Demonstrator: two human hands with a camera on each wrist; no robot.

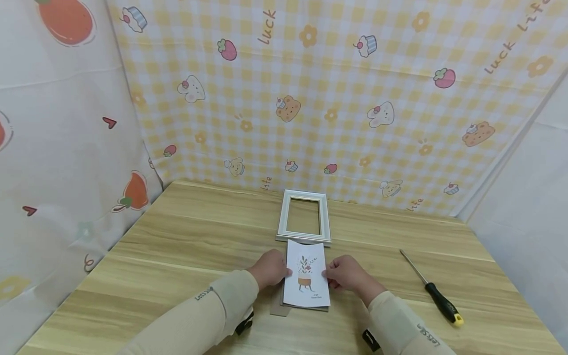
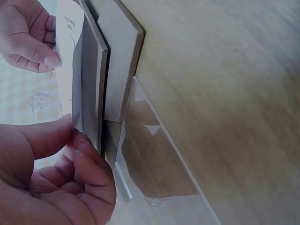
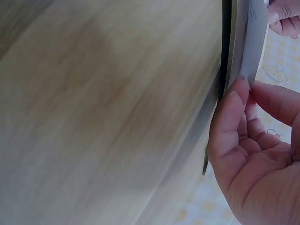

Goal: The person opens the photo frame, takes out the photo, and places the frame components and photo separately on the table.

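A white picture sheet (image 1: 305, 295) with a printed potted plant is held at its two long edges. My left hand (image 1: 271, 267) pinches the left edge between thumb and fingers, while my right hand (image 1: 348, 274) pinches the right edge. The sheet bows slightly in the left wrist view. Under it lies a flat board (image 2: 93, 70), with a second, smaller grey-brown board (image 2: 121, 51) beside it. A clear sheet (image 2: 157, 136) sticks out near the left hand. Just beyond the picture sheet, a white picture frame (image 1: 326, 222) lies flat, its opening showing the table.
A screwdriver (image 1: 441, 301) with a black and yellow handle lies to the right on the wooden table (image 1: 186, 231). Behind the table hangs a yellow checked cloth (image 1: 257, 138), and white cloth walls (image 1: 66, 162) stand at both sides.
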